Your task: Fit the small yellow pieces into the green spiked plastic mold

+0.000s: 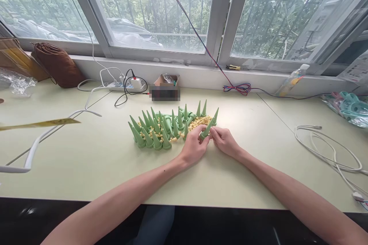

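Note:
My left hand (194, 144) is closed around the base of a green cone-shaped spike (207, 129), whose tip points up and to the right. Close against it, my right hand (225, 141) has its fingers pinched together by the spike's base; what lies between those fingertips is hidden. Left of my hands, several more green spikes (157, 142) stand upright in rows on the table, and others lie on their sides behind. Small yellow valve-like pieces (198, 122) are heaped just beyond my left hand, with some scattered among the spikes.
On the pale table (247, 183) a small cardboard box (174, 80) stands behind the spikes. A power strip (126, 86) with cables is at the back left, near a brown pouch (59, 65). To the right lie a coiled white cable (330, 162), a bottle (293, 80) and bagged teal items (355, 105).

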A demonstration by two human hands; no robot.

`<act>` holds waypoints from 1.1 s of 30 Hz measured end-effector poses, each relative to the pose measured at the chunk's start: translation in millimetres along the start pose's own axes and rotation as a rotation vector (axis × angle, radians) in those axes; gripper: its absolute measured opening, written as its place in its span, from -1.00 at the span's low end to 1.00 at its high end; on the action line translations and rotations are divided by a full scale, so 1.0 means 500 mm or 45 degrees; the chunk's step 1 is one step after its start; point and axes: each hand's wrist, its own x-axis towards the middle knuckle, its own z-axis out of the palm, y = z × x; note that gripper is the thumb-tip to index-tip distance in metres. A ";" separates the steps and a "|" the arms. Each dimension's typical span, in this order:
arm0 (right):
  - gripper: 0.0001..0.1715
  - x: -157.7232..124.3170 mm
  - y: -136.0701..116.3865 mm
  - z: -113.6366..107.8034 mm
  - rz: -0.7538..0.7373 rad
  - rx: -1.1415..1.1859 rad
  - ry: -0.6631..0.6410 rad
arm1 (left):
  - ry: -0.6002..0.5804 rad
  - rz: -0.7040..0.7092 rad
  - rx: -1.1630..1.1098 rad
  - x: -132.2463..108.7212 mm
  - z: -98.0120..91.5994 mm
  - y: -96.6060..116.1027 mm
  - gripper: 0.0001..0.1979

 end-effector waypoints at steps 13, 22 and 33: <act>-0.51 0.001 0.003 -0.001 -0.005 0.002 -0.009 | 0.021 0.014 0.007 0.001 0.001 0.000 -0.88; -0.50 0.002 0.002 -0.001 0.008 0.000 -0.010 | 0.013 0.008 0.010 0.000 0.001 -0.001 -0.88; -0.51 0.002 0.003 -0.001 0.018 -0.009 -0.020 | -0.007 -0.023 0.012 0.000 -0.001 0.003 -0.88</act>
